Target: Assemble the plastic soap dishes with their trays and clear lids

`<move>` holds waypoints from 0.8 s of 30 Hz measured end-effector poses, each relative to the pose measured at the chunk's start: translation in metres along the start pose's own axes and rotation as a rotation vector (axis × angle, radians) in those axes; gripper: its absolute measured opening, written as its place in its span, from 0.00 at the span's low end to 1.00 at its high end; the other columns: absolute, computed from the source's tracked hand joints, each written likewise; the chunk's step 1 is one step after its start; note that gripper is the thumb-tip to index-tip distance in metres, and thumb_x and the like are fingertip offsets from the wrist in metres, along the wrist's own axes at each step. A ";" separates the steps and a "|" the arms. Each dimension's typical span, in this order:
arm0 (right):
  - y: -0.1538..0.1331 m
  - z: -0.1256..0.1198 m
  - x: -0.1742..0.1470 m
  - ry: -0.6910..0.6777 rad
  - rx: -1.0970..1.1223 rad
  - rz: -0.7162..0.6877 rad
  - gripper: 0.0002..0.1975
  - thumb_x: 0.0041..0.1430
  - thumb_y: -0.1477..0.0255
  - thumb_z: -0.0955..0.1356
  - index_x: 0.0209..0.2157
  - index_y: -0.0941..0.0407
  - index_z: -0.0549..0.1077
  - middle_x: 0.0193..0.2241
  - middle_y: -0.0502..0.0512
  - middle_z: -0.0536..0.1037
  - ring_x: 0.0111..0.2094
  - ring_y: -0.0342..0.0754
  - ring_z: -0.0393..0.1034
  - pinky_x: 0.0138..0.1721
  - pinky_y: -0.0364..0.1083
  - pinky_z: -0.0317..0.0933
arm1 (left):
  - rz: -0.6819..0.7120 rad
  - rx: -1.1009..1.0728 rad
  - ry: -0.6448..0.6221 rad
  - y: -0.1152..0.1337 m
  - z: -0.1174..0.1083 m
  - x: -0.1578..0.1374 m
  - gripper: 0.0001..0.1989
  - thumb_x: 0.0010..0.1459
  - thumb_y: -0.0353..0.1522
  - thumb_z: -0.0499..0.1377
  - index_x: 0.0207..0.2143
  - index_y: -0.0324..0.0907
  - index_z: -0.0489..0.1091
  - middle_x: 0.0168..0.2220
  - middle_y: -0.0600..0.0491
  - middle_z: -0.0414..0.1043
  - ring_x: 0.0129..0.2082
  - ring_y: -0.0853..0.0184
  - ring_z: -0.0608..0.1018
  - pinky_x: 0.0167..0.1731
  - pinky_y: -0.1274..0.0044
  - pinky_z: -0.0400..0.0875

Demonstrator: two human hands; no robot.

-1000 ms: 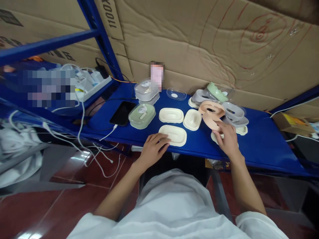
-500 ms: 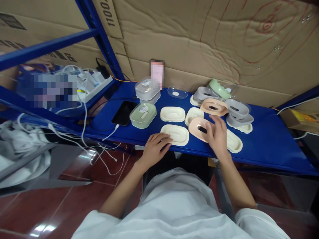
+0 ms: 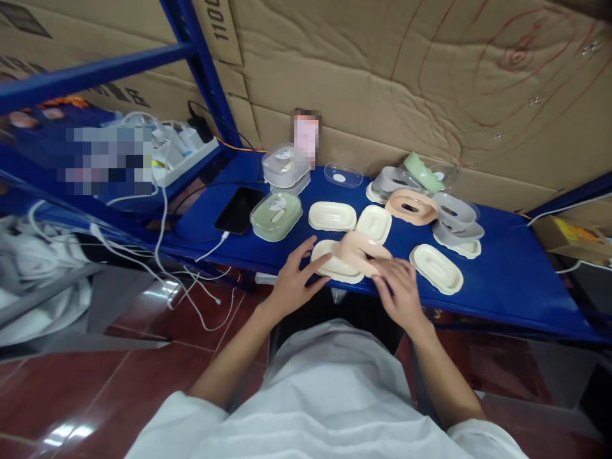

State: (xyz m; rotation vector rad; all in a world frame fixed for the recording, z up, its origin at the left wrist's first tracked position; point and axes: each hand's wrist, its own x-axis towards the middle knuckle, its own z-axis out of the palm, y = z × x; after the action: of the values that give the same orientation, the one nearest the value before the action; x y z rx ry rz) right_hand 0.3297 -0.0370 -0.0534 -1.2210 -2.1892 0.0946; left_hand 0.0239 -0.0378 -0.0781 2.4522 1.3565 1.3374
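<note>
On a blue shelf (image 3: pixel 507 268) lie several oval soap-dish parts. My right hand (image 3: pixel 399 290) holds a peach oval ring piece (image 3: pixel 359 247) and sets it, tilted, onto a cream oval tray (image 3: pixel 329 266) at the shelf's front edge. My left hand (image 3: pixel 292 280) has its fingers spread, and its fingertips touch the left end of that cream tray. A second peach ring (image 3: pixel 411 206) rests farther back on the right.
More cream trays (image 3: pixel 331 216) (image 3: pixel 373 223) (image 3: pixel 436 268), a green lidded dish (image 3: pixel 276 216), grey pieces (image 3: pixel 454 215), clear lidded dishes (image 3: pixel 284 167) and a black phone (image 3: pixel 239 210) on a cable share the shelf. Cardboard (image 3: pixel 430 83) backs it. White cables (image 3: pixel 157 255) hang at left.
My right hand carried the peach ring from the right pile leftward to the front cream tray. My left hand stayed at that tray and spread its fingers.
</note>
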 end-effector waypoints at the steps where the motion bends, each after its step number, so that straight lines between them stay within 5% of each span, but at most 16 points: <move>1: -0.008 0.005 0.006 -0.053 0.008 -0.039 0.23 0.74 0.70 0.63 0.66 0.44 0.70 0.60 0.55 0.79 0.62 0.60 0.73 0.66 0.67 0.60 | 0.001 0.010 0.013 0.000 -0.001 0.000 0.27 0.67 0.36 0.66 0.67 0.51 0.67 0.74 0.40 0.55 0.71 0.50 0.68 0.60 0.60 0.77; 3: -0.023 0.013 0.018 -0.144 0.013 -0.124 0.23 0.75 0.72 0.62 0.67 0.44 0.69 0.62 0.54 0.78 0.64 0.57 0.72 0.68 0.65 0.57 | 0.022 0.032 0.006 0.000 -0.003 0.002 0.30 0.67 0.36 0.66 0.69 0.51 0.65 0.76 0.40 0.52 0.74 0.48 0.63 0.64 0.56 0.74; 7: -0.040 0.025 0.032 -0.209 -0.021 -0.249 0.23 0.76 0.70 0.63 0.68 0.47 0.67 0.63 0.57 0.77 0.64 0.55 0.72 0.70 0.64 0.54 | 0.036 0.005 -0.088 0.000 -0.007 0.005 0.23 0.69 0.34 0.64 0.65 0.50 0.69 0.69 0.44 0.67 0.73 0.52 0.65 0.68 0.54 0.69; 14: -0.027 0.008 0.047 -0.234 0.002 -0.294 0.21 0.76 0.69 0.62 0.65 0.47 0.72 0.61 0.55 0.79 0.64 0.55 0.71 0.68 0.61 0.58 | 0.006 -0.050 -0.094 -0.003 -0.006 0.006 0.13 0.69 0.33 0.64 0.55 0.47 0.76 0.57 0.48 0.79 0.66 0.55 0.73 0.65 0.57 0.74; 18: 0.003 0.008 0.130 -0.176 -0.062 -0.224 0.23 0.76 0.67 0.59 0.67 0.47 0.70 0.61 0.58 0.79 0.65 0.60 0.70 0.65 0.64 0.61 | 0.034 -0.070 -0.037 -0.001 -0.006 0.009 0.12 0.67 0.32 0.66 0.53 0.46 0.77 0.55 0.48 0.80 0.64 0.55 0.74 0.63 0.58 0.75; 24: 0.023 0.050 0.262 -0.300 -0.271 0.069 0.22 0.69 0.76 0.64 0.61 0.66 0.73 0.61 0.75 0.76 0.65 0.65 0.67 0.65 0.63 0.56 | 0.028 -0.086 -0.043 -0.001 -0.010 0.011 0.12 0.68 0.32 0.65 0.53 0.47 0.77 0.55 0.48 0.80 0.64 0.55 0.74 0.63 0.58 0.75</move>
State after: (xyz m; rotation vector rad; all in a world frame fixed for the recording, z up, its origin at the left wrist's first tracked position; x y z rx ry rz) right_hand 0.2200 0.1941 0.0247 -1.5146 -2.4794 0.0089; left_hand 0.0191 -0.0334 -0.0648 2.4373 1.2334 1.3114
